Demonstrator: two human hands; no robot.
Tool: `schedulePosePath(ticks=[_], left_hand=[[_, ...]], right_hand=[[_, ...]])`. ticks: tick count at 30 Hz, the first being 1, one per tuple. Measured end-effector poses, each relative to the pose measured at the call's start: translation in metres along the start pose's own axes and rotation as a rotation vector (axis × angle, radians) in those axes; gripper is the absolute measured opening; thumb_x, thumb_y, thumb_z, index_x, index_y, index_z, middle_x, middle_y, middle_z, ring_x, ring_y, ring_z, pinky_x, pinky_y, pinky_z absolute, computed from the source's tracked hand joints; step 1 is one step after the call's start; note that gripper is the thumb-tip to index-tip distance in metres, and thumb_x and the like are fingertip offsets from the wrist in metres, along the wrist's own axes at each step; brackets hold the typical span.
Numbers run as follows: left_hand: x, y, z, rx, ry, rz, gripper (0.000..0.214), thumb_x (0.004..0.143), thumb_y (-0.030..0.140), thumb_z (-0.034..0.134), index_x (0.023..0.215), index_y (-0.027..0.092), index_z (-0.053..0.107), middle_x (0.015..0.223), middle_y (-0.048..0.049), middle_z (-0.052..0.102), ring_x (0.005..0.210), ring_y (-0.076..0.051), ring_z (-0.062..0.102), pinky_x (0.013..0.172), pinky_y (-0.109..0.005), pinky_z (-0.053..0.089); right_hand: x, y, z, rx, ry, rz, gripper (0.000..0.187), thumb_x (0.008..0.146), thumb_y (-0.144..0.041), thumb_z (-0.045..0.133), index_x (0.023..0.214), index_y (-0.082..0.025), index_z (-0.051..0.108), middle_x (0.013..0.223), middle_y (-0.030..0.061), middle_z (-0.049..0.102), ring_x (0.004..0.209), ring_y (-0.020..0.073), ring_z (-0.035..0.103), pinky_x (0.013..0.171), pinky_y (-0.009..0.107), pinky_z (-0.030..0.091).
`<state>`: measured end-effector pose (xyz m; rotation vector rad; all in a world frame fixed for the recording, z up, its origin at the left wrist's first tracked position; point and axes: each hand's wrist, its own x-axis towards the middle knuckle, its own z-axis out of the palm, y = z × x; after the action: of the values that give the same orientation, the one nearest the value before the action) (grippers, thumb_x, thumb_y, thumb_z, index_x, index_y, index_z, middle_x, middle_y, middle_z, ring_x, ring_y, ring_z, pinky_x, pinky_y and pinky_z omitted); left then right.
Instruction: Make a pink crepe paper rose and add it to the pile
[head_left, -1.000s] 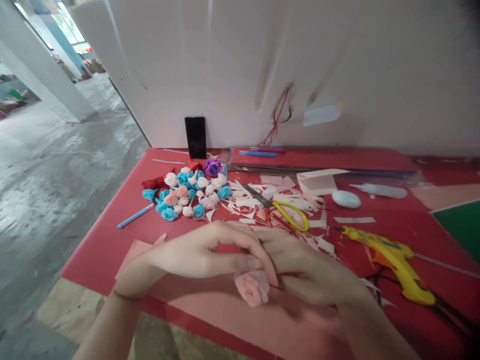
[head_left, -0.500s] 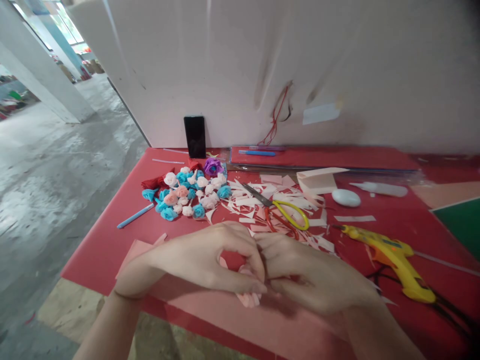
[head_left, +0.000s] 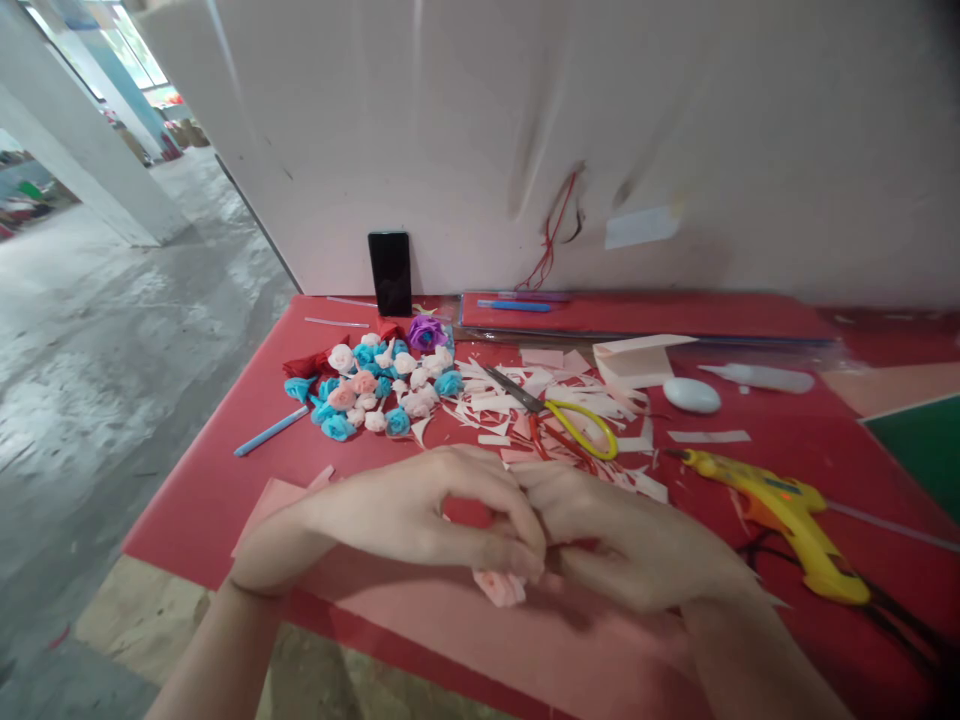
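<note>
Over the front of the red-topped table, my left hand (head_left: pixel 442 510) is closed on a small pink paper flower (head_left: pixel 501 588), whose folded petals show below the thumb and fingertips. My right hand (head_left: pixel 607 535) meets it from the right, its fingers curled and pressed against the left fingertips. Whatever the right fingers pinch is hidden behind them. Beneath both hands lies a pink paper sheet (head_left: pixel 420 610). Just beyond them are scissors with yellow handles (head_left: pixel 581 430), resting on pink and white paper scraps (head_left: pixel 487 400).
Finished paper flowers (head_left: pixel 360 390) in blue, white and pink are heaped at the left. A yellow glue gun (head_left: pixel 787 510) with a dark cord lies at the right. Further back are a white oval object (head_left: pixel 691 395), a squeeze bottle (head_left: pixel 765 377) and an upright phone (head_left: pixel 391 275).
The left thumb and fingertips have shifted slightly right, and the pink flower has turned so its folded petals face me more. The right hand stays against the left.
</note>
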<state>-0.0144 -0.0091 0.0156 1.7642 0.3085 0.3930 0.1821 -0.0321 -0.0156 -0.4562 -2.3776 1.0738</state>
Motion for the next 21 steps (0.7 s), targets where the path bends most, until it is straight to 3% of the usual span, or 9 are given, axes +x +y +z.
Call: schedulePosePath(ticks=[4, 9, 14, 17, 21], left_hand=[[-0.003, 0.01, 0.004, -0.104, 0.13, -0.045, 0.022, 0.093, 0.018, 0.046, 0.088, 0.015, 0.067, 0.089, -0.0033, 0.069, 0.089, -0.012, 0.061, 0.086, -0.021, 0.046], [-0.004, 0.018, 0.009, -0.134, 0.391, -0.108, 0.026, 0.095, 0.02, 0.041, 0.089, 0.017, 0.066, 0.09, -0.0018, 0.067, 0.092, -0.014, 0.06, 0.089, -0.024, 0.046], [0.002, -0.005, 0.002, -0.092, 0.419, 0.001, 0.029, 0.094, 0.035, 0.042, 0.108, 0.02, 0.062, 0.119, -0.0035, 0.062, 0.117, -0.018, 0.054, 0.103, -0.03, 0.043], [0.003, -0.014, -0.001, -0.14, 0.381, 0.014, 0.032, 0.096, 0.037, 0.039, 0.115, 0.025, 0.061, 0.125, -0.0012, 0.061, 0.123, -0.018, 0.052, 0.108, -0.032, 0.041], [-0.001, -0.006, -0.001, -0.052, 0.456, -0.062, 0.033, 0.097, 0.035, 0.037, 0.116, 0.025, 0.061, 0.123, -0.0011, 0.063, 0.11, -0.019, 0.061, 0.099, -0.032, 0.047]], right_hand=[[0.001, 0.008, -0.004, -0.114, 0.134, -0.124, 0.027, 0.089, -0.008, 0.041, 0.075, -0.018, 0.062, 0.085, 0.0046, 0.068, 0.089, 0.0151, 0.06, 0.083, 0.029, 0.048], [0.001, 0.016, -0.007, -0.329, 0.289, -0.213, 0.027, 0.097, -0.017, 0.037, 0.084, -0.02, 0.06, 0.085, 0.0029, 0.067, 0.087, 0.0135, 0.059, 0.078, 0.026, 0.049], [0.001, 0.011, -0.009, -0.32, 0.336, -0.184, 0.03, 0.1, -0.025, 0.032, 0.084, -0.019, 0.057, 0.082, 0.0033, 0.067, 0.086, 0.012, 0.06, 0.079, 0.024, 0.048], [0.001, 0.009, -0.009, -0.255, 0.354, -0.177, 0.03, 0.1, -0.026, 0.033, 0.084, -0.018, 0.057, 0.083, 0.0036, 0.066, 0.086, 0.0104, 0.06, 0.081, 0.023, 0.048], [0.002, 0.01, -0.011, -0.258, 0.405, -0.178, 0.027, 0.099, -0.029, 0.039, 0.084, -0.019, 0.059, 0.084, 0.0044, 0.067, 0.094, 0.013, 0.058, 0.087, 0.026, 0.048]])
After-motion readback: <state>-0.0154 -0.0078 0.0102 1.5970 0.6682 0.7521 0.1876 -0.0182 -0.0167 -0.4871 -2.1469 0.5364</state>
